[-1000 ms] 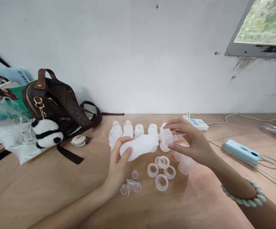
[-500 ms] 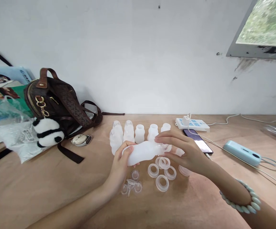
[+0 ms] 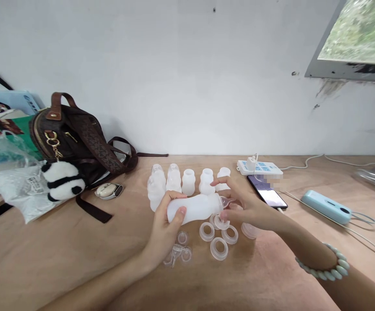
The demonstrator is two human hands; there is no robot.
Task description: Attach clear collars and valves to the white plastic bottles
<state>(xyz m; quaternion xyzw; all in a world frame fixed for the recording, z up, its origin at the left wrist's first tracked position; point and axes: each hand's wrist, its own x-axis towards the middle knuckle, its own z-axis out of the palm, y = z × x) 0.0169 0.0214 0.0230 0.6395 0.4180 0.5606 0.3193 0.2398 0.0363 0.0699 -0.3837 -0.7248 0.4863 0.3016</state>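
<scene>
My left hand is wrapped round the base of a white translucent bottle held on its side above the wooden table. My right hand pinches a small clear funnel at the bottle's mouth. Below the bottle lie several clear ring caps and small clear funnels and plugs. A row of several upright white bottles stands just behind my hands.
A brown bag with a panda plush sits at the left, next to plastic packets and a small white device. At the right lie a phone, a power strip, a light blue device and cables.
My right hand came down from above the bottle's mouth and now holds the funnel against it. The bottle sank a little lower. The phone behind my right hand became visible.
</scene>
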